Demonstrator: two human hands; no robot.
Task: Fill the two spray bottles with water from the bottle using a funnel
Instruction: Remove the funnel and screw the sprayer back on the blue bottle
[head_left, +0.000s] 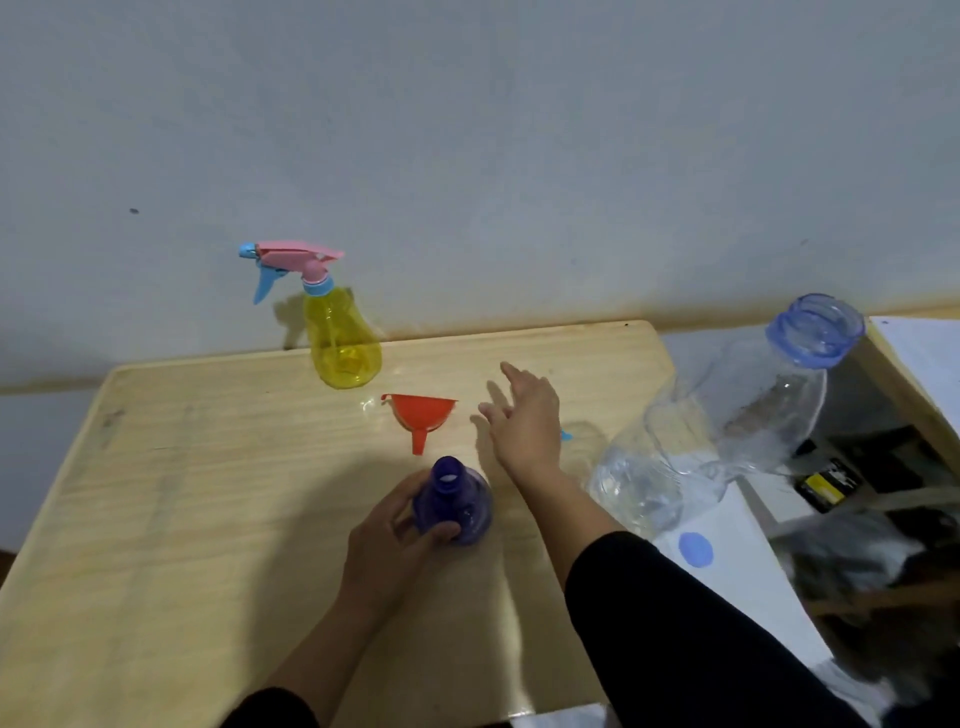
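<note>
Two dark sleeves (691, 639) come in from the bottom edge over a pale wooden table (182, 493). The left hand (387, 540) is wrapped round a purple spray bottle (454, 501) that stands upright with its neck open and no sprayer on it; thumb and fingers curl against its sides. Just right of that hold and a little farther off, the right hand (522, 415) hovers above the table with its fingers spread and straight, holding nothing. Just beyond the purple bottle and left of the open hand, an orange funnel (422, 415) lies on the table, its spout towards the purple bottle. To the right of both hands a big clear water bottle (727, 415) with a blue neck ring stands uncapped, with water low in its base. A blue cap (695, 550) lies on the white surface beside it. Farthest back, against the wall, a yellow spray bottle (343, 343) stands with its pink and blue sprayer on.
</note>
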